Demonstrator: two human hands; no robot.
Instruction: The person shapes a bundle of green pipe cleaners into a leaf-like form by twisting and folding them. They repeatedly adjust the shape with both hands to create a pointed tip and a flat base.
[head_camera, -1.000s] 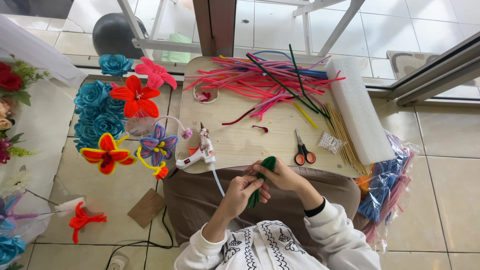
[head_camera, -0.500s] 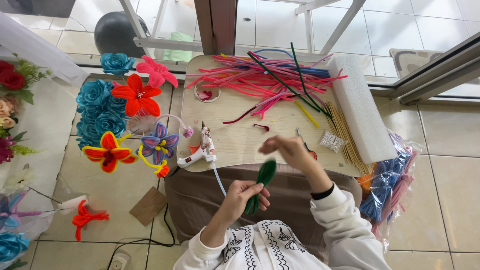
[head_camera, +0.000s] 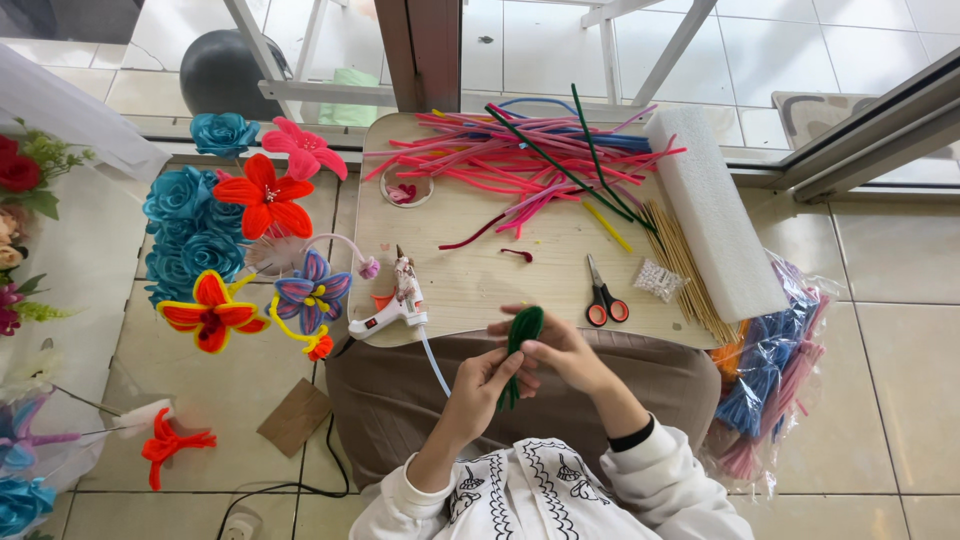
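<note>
Both hands back together on the green leaf piece, over the lap at the board's near edge.

Left to right: pipe-cleaner flowers (head_camera: 240, 260) on the floor; glue gun (head_camera: 400, 300) idle; left hand (head_camera: 478, 390) pinching the lower end of the green leaf piece (head_camera: 520, 340); right hand (head_camera: 565, 350), half a second ago raised over the scissors (head_camera: 603, 300), now closed on its top. Shaping appears resumed.

On the tabletop (head_camera: 480, 280), a pile of pipe cleaners (head_camera: 540, 160) is spread at the far edge. A foam block (head_camera: 712, 215) is laid along the right side, with scissors (head_camera: 603, 295) left of it. A glue gun (head_camera: 400, 305) is set at the near left corner. Pipe-cleaner flowers (head_camera: 250, 250) are grouped on the floor to the left.
</note>
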